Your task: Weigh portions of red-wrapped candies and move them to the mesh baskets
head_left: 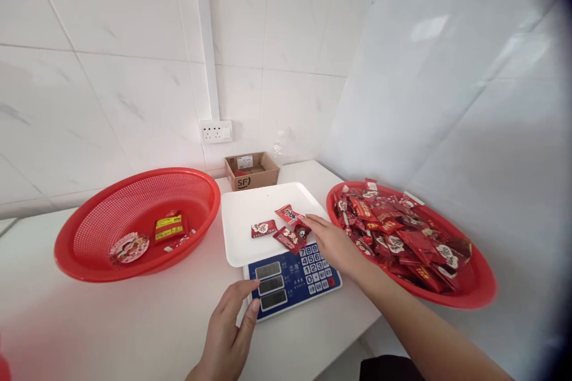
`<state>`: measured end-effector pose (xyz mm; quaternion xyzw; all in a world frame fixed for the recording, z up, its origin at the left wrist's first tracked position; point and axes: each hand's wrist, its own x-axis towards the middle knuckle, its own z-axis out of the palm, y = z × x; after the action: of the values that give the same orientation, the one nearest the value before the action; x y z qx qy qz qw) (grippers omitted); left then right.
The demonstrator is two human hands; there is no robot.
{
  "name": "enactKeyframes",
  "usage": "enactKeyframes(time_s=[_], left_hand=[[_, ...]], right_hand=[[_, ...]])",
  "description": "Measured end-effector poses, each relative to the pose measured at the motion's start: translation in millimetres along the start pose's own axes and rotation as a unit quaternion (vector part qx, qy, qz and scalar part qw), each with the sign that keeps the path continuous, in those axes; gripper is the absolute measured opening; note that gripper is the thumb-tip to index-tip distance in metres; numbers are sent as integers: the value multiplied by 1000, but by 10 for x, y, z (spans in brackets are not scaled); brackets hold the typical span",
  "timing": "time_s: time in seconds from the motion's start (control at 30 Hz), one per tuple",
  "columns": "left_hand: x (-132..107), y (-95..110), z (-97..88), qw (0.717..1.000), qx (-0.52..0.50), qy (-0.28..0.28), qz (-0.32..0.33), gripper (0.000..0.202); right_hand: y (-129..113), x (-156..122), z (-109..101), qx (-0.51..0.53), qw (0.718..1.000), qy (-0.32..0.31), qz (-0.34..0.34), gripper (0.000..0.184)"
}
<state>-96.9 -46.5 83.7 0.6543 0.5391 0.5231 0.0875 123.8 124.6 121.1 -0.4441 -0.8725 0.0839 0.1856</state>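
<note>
"Grip closed on anything?"

"No. Right hand (334, 245) lies open, its fingertips (305, 220) touching the red foil packets (289, 237) on the white pan (241, 214) of the digital scale (290, 286), with nothing pinched. Left hand (226, 327) is open and empty, just beside the scale's display (270, 286)."

"Where exactly are the packets?"

"Three sit on the pan, towards its front edge. Many more are heaped in the red basket on the right (473, 294), and a few other packs lie in the red basket on the left (78, 265)."

"Which step is this?"

"Weighing, I'd judge. The next move calls for settling the packets and reading the display."
</note>
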Motion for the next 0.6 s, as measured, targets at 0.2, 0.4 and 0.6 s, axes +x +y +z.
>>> enactKeyframes(time_s=[0.2,0.4,0.6], left_hand=[[-32,12,11,999,-6,-24,-23,22],[-41,12,22,999,-10,-28,-16,22],[-42,-19,20,1000,8,-20,-13,21]], right_hand=[[-21,93,66,39,997,59,30,46],[-372,214,211,74,997,-12,-29,53],[-294,159,37,42,999,23,-16,48]])
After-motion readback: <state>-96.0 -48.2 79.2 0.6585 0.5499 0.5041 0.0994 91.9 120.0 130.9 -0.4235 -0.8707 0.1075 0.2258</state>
